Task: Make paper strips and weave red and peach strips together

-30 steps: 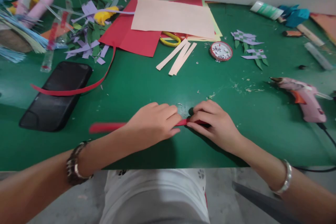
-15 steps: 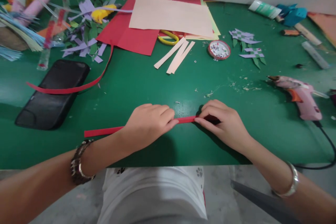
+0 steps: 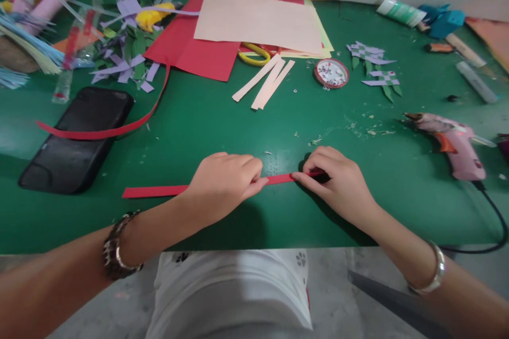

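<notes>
Between both hands, left hand [image 3: 225, 183] and right hand [image 3: 338, 185] pinch the red strip [image 3: 278, 179].

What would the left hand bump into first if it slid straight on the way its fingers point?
Probably the right hand: the left hand points along the red paper strip, and only a short bare stretch lies between them.

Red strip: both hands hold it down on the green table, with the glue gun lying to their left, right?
No: the head view shows the glue gun to their right. The left hand and right hand do hold the red strip down on the green table.
</notes>
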The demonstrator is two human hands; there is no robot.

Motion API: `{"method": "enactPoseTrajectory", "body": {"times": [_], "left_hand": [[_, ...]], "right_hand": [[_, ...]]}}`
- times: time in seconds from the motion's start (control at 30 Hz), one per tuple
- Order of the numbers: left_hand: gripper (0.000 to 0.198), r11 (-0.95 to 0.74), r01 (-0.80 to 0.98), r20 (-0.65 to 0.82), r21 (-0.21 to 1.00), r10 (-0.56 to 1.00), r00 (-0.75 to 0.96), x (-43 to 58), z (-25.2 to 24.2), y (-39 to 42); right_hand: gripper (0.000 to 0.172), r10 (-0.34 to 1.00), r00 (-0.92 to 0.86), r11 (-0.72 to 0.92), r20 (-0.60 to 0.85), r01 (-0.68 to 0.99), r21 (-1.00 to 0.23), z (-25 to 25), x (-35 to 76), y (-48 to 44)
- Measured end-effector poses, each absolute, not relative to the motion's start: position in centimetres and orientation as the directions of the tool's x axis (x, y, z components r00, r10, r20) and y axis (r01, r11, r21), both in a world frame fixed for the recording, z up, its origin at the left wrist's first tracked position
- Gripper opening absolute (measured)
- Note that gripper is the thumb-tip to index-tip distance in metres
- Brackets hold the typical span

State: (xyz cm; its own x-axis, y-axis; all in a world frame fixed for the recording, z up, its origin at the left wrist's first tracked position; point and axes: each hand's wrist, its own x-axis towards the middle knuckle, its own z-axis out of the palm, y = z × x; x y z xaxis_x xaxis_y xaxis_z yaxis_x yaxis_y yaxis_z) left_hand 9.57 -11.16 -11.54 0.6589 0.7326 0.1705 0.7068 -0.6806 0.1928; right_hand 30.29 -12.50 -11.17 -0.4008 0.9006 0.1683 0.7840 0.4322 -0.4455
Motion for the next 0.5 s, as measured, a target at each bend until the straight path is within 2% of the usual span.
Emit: {"method": "enactPoseTrajectory", "body": {"times": [0.23,0.5], "left_hand": [[0.031,-0.689,0.705,0.205,0.167,0.724,0.659,9.5,-11.7,-11.4],[0.029,-0.705,0.694,0.265,0.147,0.704,0.659,9.4,-11.7,-11.5]], "right_hand": [[0.020,0.903,-0.383,0.429,0.194,0.792,-0.434,-11.3,30.6,-12.6],[0.018,0.934,-0.288,0.352,0.210,0.841,-0.411,-11.5,31.9,-13.2]]}}
